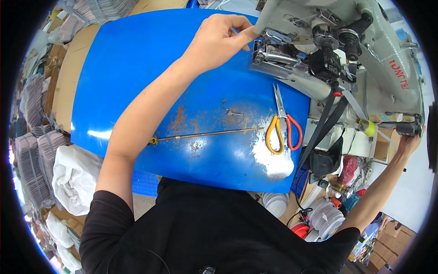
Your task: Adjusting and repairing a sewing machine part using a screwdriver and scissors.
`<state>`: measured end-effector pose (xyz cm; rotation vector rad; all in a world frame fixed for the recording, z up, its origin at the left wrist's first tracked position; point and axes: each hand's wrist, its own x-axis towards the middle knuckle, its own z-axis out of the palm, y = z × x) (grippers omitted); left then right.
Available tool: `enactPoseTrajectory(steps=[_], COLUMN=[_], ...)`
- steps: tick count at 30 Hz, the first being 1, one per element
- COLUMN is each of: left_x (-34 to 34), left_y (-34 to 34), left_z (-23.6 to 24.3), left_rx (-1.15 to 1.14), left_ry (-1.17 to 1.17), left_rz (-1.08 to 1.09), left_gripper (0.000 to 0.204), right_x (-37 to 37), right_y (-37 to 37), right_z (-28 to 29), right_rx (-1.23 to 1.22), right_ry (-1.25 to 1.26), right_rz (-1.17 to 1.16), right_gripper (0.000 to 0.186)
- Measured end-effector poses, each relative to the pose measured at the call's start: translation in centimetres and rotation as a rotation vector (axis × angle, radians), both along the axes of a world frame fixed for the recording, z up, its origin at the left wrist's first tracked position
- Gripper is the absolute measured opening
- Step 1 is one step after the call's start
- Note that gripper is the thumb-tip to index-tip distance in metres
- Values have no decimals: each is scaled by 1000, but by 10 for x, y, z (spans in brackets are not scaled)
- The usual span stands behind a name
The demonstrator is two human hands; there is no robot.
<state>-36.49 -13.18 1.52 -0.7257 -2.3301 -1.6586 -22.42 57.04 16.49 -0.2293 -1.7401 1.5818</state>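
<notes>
A pale grey industrial sewing machine [383, 59] stands at the right end of a blue work surface [137, 59]. My left hand [221, 39] reaches up to the machine's needle end, its thumb and fingers pinched together beside the metal presser parts [277, 37]. Whatever the fingertips hold is too small to make out. Far to the right, my right hand [410, 143] closes around the dark handwheel [407, 128] at the machine's end, the fingers partly hidden behind it. Scissors [280, 116] with one yellow and one red handle lie on the blue surface, blades pointing away.
A long thin screwdriver [210, 134] with a yellow handle lies near my left forearm, with a small metal piece [234, 112] beyond it. Black straps [326, 121] hang from the machine. Bundled stacks [34, 105] and a white bag [75, 178] sit left; white spools [325, 217] stand lower right.
</notes>
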Motion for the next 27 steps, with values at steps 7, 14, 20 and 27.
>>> enactPoseTrajectory(steps=[7,14,20,27], left_x=[-1,0,16,151], left_y=[-4,-7,-50,-183], left_z=[10,1,8,-18], left_rx=[-46,-35,-108,-888], left_ry=[-164,-150,-246,65], left_rz=[-115,-227,-121,-215], left_gripper=[35,34,34,47], right_x=[0,4,36,126], right_y=[4,-20,-250,-566], right_z=[-2,9,-55,-211], right_rx=[45,59,304,-299], right_ry=[-5,-26,279,-615], right_rz=[58,-64,-712,591], right_gripper=[34,39,34,10])
